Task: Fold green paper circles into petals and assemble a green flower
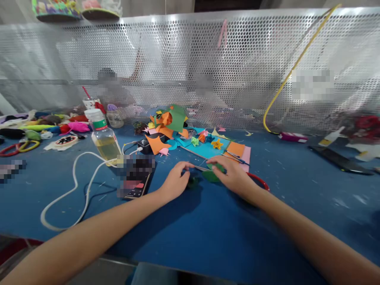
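My left hand is low over the blue table, its index finger stretched out to the right and its thumb apart. That fingertip is close to a thin grey strip, perhaps a scissor blade; whether they touch I cannot tell. My right hand arches over pieces of green paper, thumb and index finger apart. A red handle loop, apparently of scissors, shows beyond the right wrist; the hand hides the rest. Beneath the left fingers is a small dark green blurred shape.
Beyond the hands lie blue paper, orange sheets and a yellow paper star. Left stand a phone, a looping white cable and a bottle. A perforated metal screen bounds the back.
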The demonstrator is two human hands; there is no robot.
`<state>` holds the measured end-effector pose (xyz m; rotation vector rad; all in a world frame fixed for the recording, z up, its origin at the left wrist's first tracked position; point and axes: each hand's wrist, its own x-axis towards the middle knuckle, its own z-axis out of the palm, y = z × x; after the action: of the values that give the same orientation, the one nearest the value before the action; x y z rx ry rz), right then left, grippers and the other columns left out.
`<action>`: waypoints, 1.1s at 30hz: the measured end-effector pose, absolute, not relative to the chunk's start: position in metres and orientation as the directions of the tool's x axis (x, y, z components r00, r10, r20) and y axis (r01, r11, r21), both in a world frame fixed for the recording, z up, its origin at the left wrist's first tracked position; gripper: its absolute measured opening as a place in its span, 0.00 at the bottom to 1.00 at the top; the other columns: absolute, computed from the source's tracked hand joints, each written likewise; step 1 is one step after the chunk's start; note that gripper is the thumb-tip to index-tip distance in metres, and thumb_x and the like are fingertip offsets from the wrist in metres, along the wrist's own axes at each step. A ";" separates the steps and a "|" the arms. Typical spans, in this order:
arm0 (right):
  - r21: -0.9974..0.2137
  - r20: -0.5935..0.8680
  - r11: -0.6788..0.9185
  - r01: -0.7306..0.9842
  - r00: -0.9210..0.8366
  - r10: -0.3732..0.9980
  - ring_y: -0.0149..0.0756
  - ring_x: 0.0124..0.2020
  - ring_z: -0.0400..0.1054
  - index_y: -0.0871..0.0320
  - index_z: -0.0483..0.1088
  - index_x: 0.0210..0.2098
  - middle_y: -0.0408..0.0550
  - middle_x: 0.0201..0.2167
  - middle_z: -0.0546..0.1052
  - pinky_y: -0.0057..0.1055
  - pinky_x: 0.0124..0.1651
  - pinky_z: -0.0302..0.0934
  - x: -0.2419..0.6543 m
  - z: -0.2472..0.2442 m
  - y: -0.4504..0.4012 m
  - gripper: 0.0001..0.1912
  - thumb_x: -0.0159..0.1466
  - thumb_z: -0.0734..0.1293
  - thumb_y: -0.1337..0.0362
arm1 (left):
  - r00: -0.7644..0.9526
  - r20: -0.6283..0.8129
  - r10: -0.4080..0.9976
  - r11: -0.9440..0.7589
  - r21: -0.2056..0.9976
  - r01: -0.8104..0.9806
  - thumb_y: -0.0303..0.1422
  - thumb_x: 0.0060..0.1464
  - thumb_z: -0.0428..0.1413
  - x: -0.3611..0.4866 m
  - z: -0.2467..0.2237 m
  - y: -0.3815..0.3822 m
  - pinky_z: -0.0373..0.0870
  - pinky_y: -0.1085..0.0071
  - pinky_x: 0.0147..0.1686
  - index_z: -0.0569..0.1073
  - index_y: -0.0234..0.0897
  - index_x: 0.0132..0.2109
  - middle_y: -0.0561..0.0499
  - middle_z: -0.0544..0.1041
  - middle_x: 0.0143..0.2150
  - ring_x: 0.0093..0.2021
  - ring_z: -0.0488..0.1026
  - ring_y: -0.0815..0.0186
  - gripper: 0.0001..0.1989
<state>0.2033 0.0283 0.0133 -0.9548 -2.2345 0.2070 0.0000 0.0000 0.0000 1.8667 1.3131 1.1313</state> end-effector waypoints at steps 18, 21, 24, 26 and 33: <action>-0.778 0.566 0.612 0.141 -0.267 0.780 0.35 0.34 0.69 0.55 0.67 0.28 0.45 0.32 0.71 0.33 0.39 0.66 0.192 0.016 -0.003 0.08 0.54 0.69 0.60 | 0.384 0.177 0.906 -0.271 0.940 0.206 0.36 0.46 0.61 0.003 0.025 -0.026 0.68 0.69 0.37 0.68 0.35 0.45 0.47 0.74 0.41 0.36 0.72 0.66 0.19; -0.905 0.402 0.424 0.021 -0.281 0.871 0.34 0.33 0.70 0.55 0.67 0.33 0.44 0.30 0.73 0.32 0.39 0.67 0.184 0.019 -0.015 0.11 0.52 0.71 0.60 | 0.419 0.152 0.895 -0.224 0.966 0.128 0.35 0.48 0.59 0.008 0.027 -0.031 0.67 0.73 0.33 0.71 0.33 0.37 0.50 0.75 0.32 0.33 0.72 0.69 0.11; -0.932 0.351 0.362 -0.019 -0.302 0.886 0.33 0.34 0.70 0.55 0.65 0.38 0.44 0.32 0.73 0.32 0.39 0.67 0.182 0.020 -0.019 0.15 0.52 0.71 0.61 | 0.379 0.138 0.915 -0.171 0.984 0.054 0.34 0.51 0.57 0.009 0.030 -0.033 0.69 0.74 0.34 0.73 0.32 0.34 0.51 0.76 0.28 0.31 0.73 0.71 0.08; -0.928 0.360 0.372 -0.023 -0.317 0.878 0.33 0.36 0.69 0.55 0.64 0.39 0.45 0.33 0.73 0.32 0.40 0.67 0.183 0.020 -0.018 0.16 0.53 0.70 0.62 | 0.351 0.099 0.931 -0.110 0.994 0.010 0.35 0.51 0.57 0.009 0.031 -0.033 0.70 0.74 0.33 0.74 0.31 0.34 0.50 0.77 0.28 0.30 0.73 0.71 0.09; -0.971 0.235 0.236 -0.050 -0.405 0.883 0.31 0.33 0.70 0.54 0.59 0.48 0.45 0.36 0.70 0.33 0.39 0.69 0.184 0.016 -0.015 0.30 0.49 0.73 0.64 | 0.212 0.063 0.975 -0.054 0.997 -0.048 0.32 0.44 0.61 0.010 0.029 -0.029 0.72 0.74 0.28 0.72 0.32 0.35 0.52 0.77 0.26 0.24 0.73 0.72 0.10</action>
<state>0.1840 -0.0149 0.0163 -0.7953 -1.6147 1.3126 0.0100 -0.0294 0.0294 1.3148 0.9909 1.1109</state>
